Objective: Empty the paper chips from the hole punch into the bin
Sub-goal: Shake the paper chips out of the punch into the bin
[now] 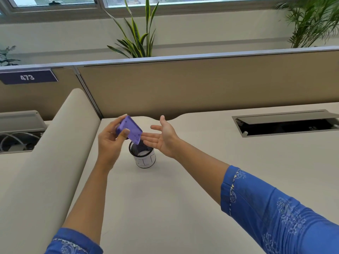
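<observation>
My left hand (110, 142) grips a purple hole punch (130, 130) and holds it tilted, its flat underside facing me, directly over the bin. The bin (144, 158) is a small black mesh cup with a white paper label around it, standing on the white desk (165, 198). White paper shows inside the cup. My right hand (162, 137) is open, palm up and fingers spread, just right of the punch and above the bin's right rim, its fingertips close to the punch's lower edge. I cannot tell whether they touch.
A beige divider panel (201, 85) closes off the desk's far side. A rounded partition (45, 153) borders the desk on the left. An open cable tray (286, 123) is set into the desk at the right. Plants stand behind the divider.
</observation>
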